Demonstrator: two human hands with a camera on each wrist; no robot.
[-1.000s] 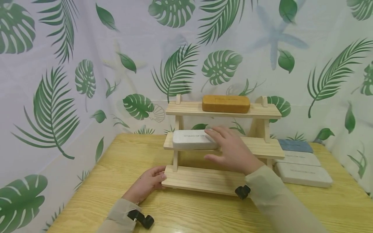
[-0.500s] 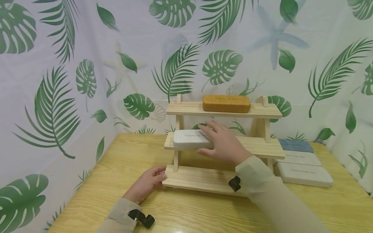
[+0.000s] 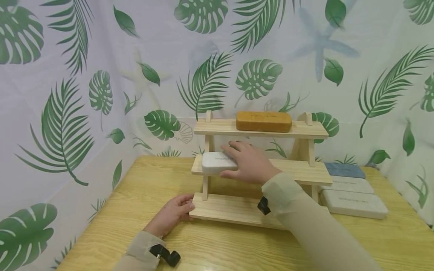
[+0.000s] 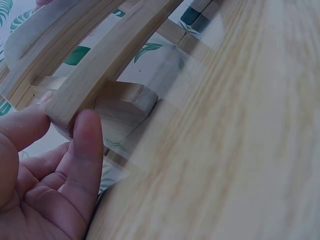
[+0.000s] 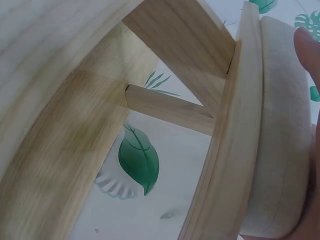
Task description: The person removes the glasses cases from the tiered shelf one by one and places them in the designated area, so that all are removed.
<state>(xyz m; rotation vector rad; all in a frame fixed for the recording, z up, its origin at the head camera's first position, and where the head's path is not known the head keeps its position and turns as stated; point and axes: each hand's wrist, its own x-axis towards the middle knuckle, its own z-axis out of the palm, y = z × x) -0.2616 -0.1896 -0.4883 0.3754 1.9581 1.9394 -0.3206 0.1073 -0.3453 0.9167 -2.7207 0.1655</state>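
A three-tier wooden display stand (image 3: 234,209) stands on the table. My left hand (image 3: 173,210) pinches the left end of its lowest board; in the left wrist view the thumb and a fingertip (image 4: 87,127) meet the board's corner. A white glasses case (image 3: 217,162) with printed lettering lies lengthwise at the left of the middle tier. My right hand (image 3: 249,162) holds this case from its right half, thumb at the front and fingers over the top and back. In the right wrist view the case's pale side (image 5: 282,130) rests along the board edge, the thumb near one end.
An orange glasses case (image 3: 263,121) lies on the top tier. Right of the stand, a blue case (image 3: 344,170), a pale case (image 3: 350,184) and another pale case (image 3: 354,203) lie in a row on the table (image 3: 217,248). Leaf-printed cloth surrounds the table.
My right hand has moved left along the white glasses case, covering more of it and its lettering. The case stays in place, and my left hand keeps its hold on the stand.
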